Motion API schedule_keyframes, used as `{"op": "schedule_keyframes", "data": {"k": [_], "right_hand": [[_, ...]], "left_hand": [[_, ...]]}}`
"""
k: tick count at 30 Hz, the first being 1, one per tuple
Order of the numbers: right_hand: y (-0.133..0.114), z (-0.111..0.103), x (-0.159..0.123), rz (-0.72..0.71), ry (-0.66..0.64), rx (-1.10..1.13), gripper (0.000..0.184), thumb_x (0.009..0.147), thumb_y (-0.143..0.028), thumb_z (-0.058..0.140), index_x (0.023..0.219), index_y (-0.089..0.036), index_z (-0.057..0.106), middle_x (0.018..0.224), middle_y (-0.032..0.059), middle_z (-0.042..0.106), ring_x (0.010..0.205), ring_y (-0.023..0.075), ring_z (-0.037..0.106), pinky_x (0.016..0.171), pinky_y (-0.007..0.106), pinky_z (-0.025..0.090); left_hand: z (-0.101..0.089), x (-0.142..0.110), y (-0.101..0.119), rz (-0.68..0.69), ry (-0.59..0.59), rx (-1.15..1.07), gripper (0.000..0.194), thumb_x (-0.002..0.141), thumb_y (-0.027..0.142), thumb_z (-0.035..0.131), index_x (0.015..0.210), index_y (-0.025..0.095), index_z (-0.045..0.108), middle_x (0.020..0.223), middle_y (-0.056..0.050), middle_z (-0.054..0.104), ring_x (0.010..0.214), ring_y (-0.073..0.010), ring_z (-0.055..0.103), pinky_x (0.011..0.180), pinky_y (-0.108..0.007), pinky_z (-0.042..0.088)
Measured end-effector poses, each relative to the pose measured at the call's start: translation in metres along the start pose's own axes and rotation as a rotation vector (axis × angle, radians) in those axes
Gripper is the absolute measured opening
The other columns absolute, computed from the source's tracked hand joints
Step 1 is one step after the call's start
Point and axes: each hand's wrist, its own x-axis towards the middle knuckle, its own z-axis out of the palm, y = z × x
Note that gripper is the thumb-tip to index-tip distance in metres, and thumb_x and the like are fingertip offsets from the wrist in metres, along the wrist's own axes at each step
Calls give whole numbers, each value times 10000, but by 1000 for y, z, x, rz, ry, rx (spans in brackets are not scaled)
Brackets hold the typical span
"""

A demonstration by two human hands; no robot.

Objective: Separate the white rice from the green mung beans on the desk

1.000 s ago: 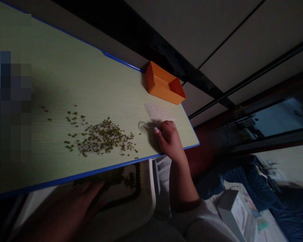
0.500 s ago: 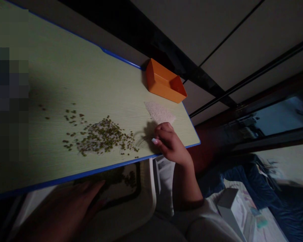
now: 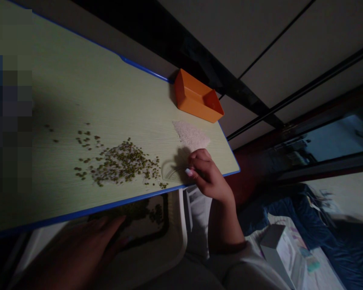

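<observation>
Near the table's front edge, my right hand (image 3: 207, 175) is closed in a pinch on a clear curved plastic piece (image 3: 170, 170) with arc lines, much like a protractor. Part of that piece is hidden by the fingers and their shadow. To its left spreads a loose pile of green beans (image 3: 125, 161), mixed with some pale grains. Just beyond the right hand lies a heap of white rice-like grains (image 3: 191, 135). My left hand (image 3: 101, 231) is below the table edge in deep shade, fingers stretched out and thumb apart, over a white plastic bin (image 3: 181, 225) with green beans inside.
An orange open box (image 3: 199, 98) stands at the far edge of the blue-rimmed table (image 3: 109, 88). Dark-framed cabinet panels (image 3: 275, 32) rise behind it. At lower right are a grey-white box (image 3: 278, 245) and dark blue fabric (image 3: 290, 209). A blurred patch covers the far left.
My right hand has shifted slightly right and toward me, and the clear piece has moved with it, away from the bean pile. My left hand looks almost unchanged.
</observation>
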Motion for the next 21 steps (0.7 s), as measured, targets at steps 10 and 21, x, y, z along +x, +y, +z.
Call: {"op": "schedule_keyframes", "data": {"k": [10,21], "right_hand": [[-1,-2,-8,1,-13,18,213,994,-302,534,796,-241,488,922,56,566,972,244,519,922,444,408],[0,2,-6,-8,6,20,197,983,-278,549,802,-235,487,925,61,562,971,242,507,914,437,392]], "left_hand": [[-7,0,5,7,-64,76,531,930,541,415,1332,328,690,1322,-109,762,1155,-388,723,1017,-620,548],[-2,3,4,-11,-76,91,541,897,559,433,1311,339,703,1353,-94,749,1209,-383,708,1067,-642,531]]}}
